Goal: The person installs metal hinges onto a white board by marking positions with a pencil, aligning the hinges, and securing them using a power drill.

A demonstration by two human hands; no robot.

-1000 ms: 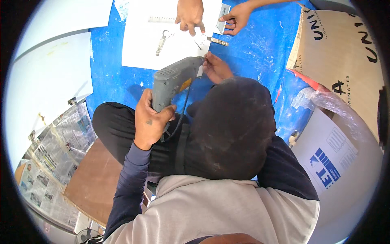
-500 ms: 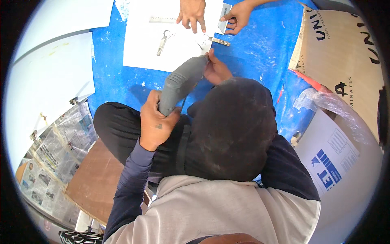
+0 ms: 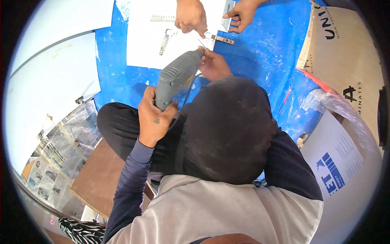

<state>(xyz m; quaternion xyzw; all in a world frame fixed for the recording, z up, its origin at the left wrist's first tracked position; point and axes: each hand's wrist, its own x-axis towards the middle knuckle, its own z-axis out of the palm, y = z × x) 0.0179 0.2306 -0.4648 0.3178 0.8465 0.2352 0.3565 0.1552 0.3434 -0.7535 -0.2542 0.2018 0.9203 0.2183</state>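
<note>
A grey power drill [image 3: 175, 78] slants up and to the right in front of me. My left hand [image 3: 156, 118] is wrapped round its lower rear end. At the front, the fingers of my right hand [image 3: 215, 66] close on the chuck [image 3: 202, 49], from which a thin bit points toward a white board [image 3: 142, 51]. Just beyond the bit, a metal cabinet hinge [image 3: 221, 38] lies across the board's right edge. A second hinge [image 3: 165, 42] rests on the board further left.
A co-worker's hand [image 3: 191, 17] presses a finger beside the nearer hinge. Their other hand [image 3: 243, 15] grips a metal square [image 3: 228, 15]. A ruler [image 3: 163, 18] lies on the board. Blue sheeting [image 3: 118, 77] covers the floor, with cardboard [image 3: 341, 53] at right and white panels [image 3: 57, 69] at left.
The drill has turned so more of its body and its bit show. My right hand has shifted slightly at the chuck. The co-worker's pointing hand has come down closer to the hinge.
</note>
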